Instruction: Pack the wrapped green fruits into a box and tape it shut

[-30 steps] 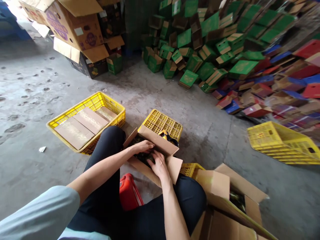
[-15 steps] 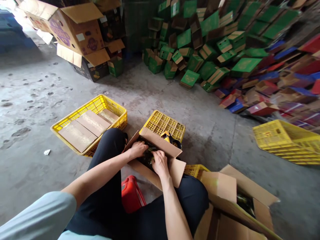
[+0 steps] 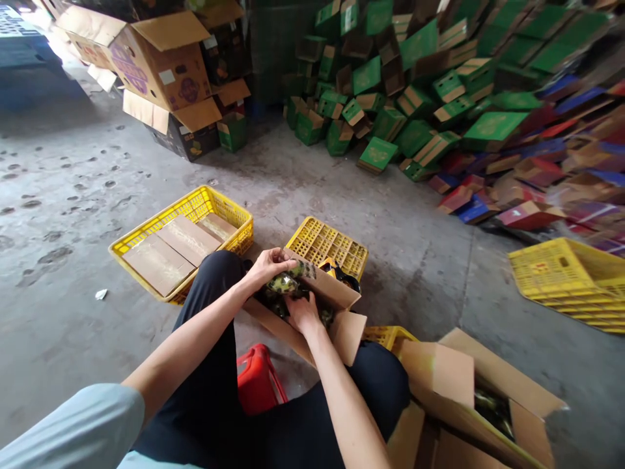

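A: Where is the shiny, plastic-wrapped, mottled green packet point(image 3: 283, 283)?

B: At the mouth of the open, oblong brown cardboard box point(image 3: 336, 290), toward its 10 o'clock end. The left hand point(image 3: 270, 268) grasps it between thumb and fingers.

A: And the right hand point(image 3: 303, 312)?

B: Its fingers reach down inside the box; I can't tell whether they grip anything.

A: Which of the hands is nearer the packet?

B: The left, touching it. From the right, the packet lies toward 11 o'clock.

A: Long axes?

B: The box's runs roughly from 10 to 4 o'clock. The packet's I can't tell, partly covered by fingers.
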Demonstrator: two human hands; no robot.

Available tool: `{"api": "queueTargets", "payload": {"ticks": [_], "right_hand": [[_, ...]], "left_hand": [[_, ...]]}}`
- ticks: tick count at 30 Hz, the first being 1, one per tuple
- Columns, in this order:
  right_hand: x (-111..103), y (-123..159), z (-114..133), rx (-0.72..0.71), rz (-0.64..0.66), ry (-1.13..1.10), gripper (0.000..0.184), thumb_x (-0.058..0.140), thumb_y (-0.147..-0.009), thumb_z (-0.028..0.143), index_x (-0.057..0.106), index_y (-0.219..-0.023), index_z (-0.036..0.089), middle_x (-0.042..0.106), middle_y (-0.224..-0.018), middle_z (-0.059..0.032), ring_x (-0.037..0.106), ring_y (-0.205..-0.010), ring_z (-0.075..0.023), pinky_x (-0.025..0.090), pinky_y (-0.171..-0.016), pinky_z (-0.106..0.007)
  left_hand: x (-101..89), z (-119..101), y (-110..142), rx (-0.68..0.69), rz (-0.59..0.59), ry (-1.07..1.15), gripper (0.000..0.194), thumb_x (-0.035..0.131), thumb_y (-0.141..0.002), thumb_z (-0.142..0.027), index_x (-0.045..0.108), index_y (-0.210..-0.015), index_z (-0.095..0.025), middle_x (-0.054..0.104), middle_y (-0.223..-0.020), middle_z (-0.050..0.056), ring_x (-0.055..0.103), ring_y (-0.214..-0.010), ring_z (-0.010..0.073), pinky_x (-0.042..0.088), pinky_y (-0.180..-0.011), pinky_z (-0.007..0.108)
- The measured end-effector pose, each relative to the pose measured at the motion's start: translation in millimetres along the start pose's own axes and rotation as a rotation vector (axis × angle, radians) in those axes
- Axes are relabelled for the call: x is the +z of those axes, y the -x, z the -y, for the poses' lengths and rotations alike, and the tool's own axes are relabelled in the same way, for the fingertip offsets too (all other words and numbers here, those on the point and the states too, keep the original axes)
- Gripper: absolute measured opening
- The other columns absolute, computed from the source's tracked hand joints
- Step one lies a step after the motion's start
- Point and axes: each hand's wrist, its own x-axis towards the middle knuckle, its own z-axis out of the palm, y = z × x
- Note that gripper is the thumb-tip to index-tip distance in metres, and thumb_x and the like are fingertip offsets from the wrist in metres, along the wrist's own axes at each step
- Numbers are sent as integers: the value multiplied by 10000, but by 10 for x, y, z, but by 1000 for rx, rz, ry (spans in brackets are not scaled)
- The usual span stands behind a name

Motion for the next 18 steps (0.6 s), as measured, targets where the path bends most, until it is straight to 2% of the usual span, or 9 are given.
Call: {"api": "queueTargets", "payload": {"ticks": [2, 5, 8, 10, 12, 14, 16, 18], "right_hand": [[1, -115, 75, 2, 22, -9, 580, 687, -853, 117, 620, -1410, 268, 808, -1075, -141, 711, -1125, -330, 310, -1155, -573], [-3, -181, 94, -5, 26, -42, 553, 642, -827, 88, 654, -1359, 237, 783, -1170, -167, 674, -1202, -344, 379, -1100, -553], [-54, -85, -46, -13, 9, -76, 435, 668, -825, 183, 702, -1258, 197, 757, -1218, -163, 630, -1261, -343, 436, -1060, -465], [-118, 10, -174, -6, -39, -103, 380, 614, -905, 267, 692, -1267, 180, 736, -1248, -151, 622, -1268, -305, 449, -1053, -390], [-187, 71, -253, 59, -181, -190, 288, 507, -979, 263, 713, -1156, 169, 749, -1148, -127, 651, -1208, -268, 462, -1019, -333], [-236, 69, -237, 182, -266, -213, 315, 423, -1012, 233, 688, -1169, 166, 733, -1128, -124, 694, -1089, -250, 490, -925, -315], [-253, 9, -139, 306, -262, -188, 364, 418, -1005, 212, 626, -1300, 163, 698, -1212, -148, 716, -999, -247, 498, -844, -322], [-245, -79, -19, 371, -200, -160, 454, 445, -994, 228, 543, -1432, 165, 662, -1292, -182, 724, -999, -268, 497, -834, -349]], "left_hand": [[38, -16, 1, 17, -41, 31, 446, 916, -652, -495, 631, -778, -176, 618, -647, -25, 510, -553, 93, 389, -538, 212], [53, -51, -24, 48, -100, 29, 414, 917, -662, -460, 632, -744, -172, 612, -647, -25, 497, -566, 86, 376, -546, 211], [48, -70, -80, 35, -150, 54, 420, 926, -641, -450, 620, -716, -172, 594, -630, -29, 480, -564, 86, 362, -541, 217], [44, -57, -129, 24, -168, 75, 423, 920, -639, -458, 619, -721, -172, 577, -617, -37, 465, -556, 85, 354, -537, 218], [41, -33, -176, 30, -181, 79, 420, 912, -641, -461, 622, -727, -171, 561, -609, -46, 454, -555, 83, 349, -540, 215], [42, -12, -211, 40, -198, 82, 425, 911, -631, -465, 618, -723, -171, 550, -605, -52, 447, -555, 81, 344, -541, 212], [45, -4, -228, 43, -214, 96, 432, 911, -621, -470, 613, -718, -173, 547, -606, -53, 445, -553, 80, 340, -538, 212], [47, -5, -230, 37, -218, 108, 426, 911, -624, -467, 619, -724, -172, 553, -607, -51, 447, -550, 82, 337, -531, 212]]}}
